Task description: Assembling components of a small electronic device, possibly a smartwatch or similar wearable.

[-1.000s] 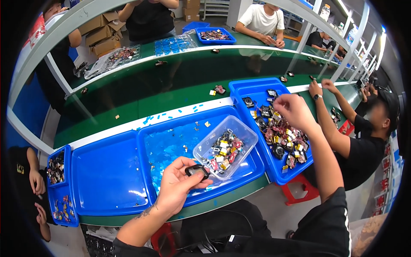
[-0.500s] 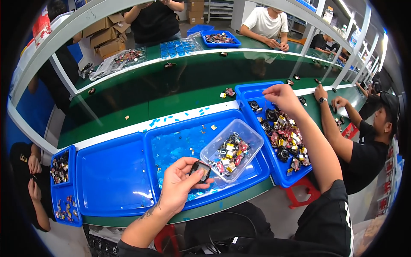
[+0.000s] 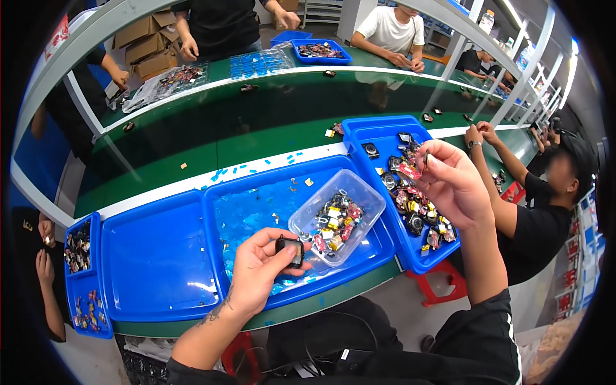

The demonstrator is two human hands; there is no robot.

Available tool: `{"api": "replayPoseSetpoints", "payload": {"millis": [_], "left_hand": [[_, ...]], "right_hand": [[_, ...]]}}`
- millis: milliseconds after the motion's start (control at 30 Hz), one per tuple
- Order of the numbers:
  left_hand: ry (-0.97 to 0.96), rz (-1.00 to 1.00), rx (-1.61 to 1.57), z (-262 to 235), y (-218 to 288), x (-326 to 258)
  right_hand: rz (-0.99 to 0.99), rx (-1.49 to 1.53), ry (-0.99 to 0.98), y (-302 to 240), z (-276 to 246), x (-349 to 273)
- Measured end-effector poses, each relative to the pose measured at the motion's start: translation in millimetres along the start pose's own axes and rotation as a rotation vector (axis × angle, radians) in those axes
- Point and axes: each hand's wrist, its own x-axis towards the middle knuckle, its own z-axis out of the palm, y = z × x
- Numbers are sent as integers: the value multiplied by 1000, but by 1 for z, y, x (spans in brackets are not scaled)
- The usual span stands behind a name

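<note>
My left hand [image 3: 260, 264] holds a black square watch case [image 3: 290, 252] between thumb and fingers, its open side with a pale inner part facing up. It is just left of a clear plastic tub [image 3: 307, 222] filled with small parts, some white, red and yellow. My right hand [image 3: 457, 186] is raised over the blue tray [image 3: 420, 263] on the right, thumb and forefinger pinched together. A small dark bit shows at the fingertips, too small to name. Watch parts [image 3: 409, 199] with black cases, red pieces and yellow-wrapped pieces lie heaped in that tray.
The tub stands in a blue tray [image 3: 256, 186] strewn with blue film pieces. Left of it are another blue tray [image 3: 160, 253] and small parts bins [image 3: 80, 247]. Beyond runs a green conveyor belt [image 3: 256, 131] with scattered parts. A co-worker [image 3: 545, 192] sits at right; others work across the belt.
My right hand has drawn back from the far part of the right tray, nearer to me, and turned palm-inward. My left hand still holds the watch case. The whole view has shifted slightly.
</note>
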Motion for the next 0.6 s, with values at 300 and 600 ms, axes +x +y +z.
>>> {"api": "replayPoseSetpoints", "payload": {"millis": [300, 600], "left_hand": [[-47, 38, 8, 0, -3, 0], [-17, 166, 71, 0, -3, -4]], "right_hand": [[33, 178, -126, 1, 24, -17], [87, 509, -137, 36, 64, -27]]}}
